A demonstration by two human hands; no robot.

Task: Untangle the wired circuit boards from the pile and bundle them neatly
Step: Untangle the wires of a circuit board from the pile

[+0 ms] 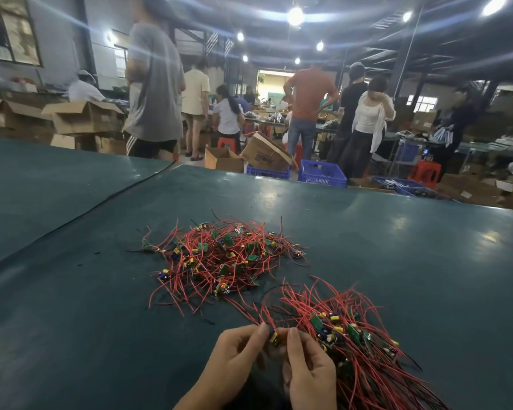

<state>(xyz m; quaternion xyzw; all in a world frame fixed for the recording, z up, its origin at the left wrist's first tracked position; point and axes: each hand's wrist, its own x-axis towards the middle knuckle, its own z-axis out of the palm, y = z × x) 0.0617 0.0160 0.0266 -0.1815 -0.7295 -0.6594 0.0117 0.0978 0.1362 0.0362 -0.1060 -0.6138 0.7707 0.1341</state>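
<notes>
Small green circuit board (pixel 274 337) with thin red wires, pinched two-handed.
Left hand (pixel 237 347) and right hand (pixel 308 377) curl fingertips round it beside the gathered red-wired bundle (pixel 356 335); light, snag-prone, probably best drawn by its stiff board.

Red-wired pile (pixel 219 258) tangled — nearer bundle (pixel 353 335) seemingly aligned

Glossy smooth dark-green table (pixel 367 232); plastic-sheathed red wires (pixel 219 255); brown cardboard boxes (pixel 83 116) behind.

Left grip (pixel 238 349) and right grip (pixel 307 368) are bare, like both forearms (pixel 194 393).
</notes>
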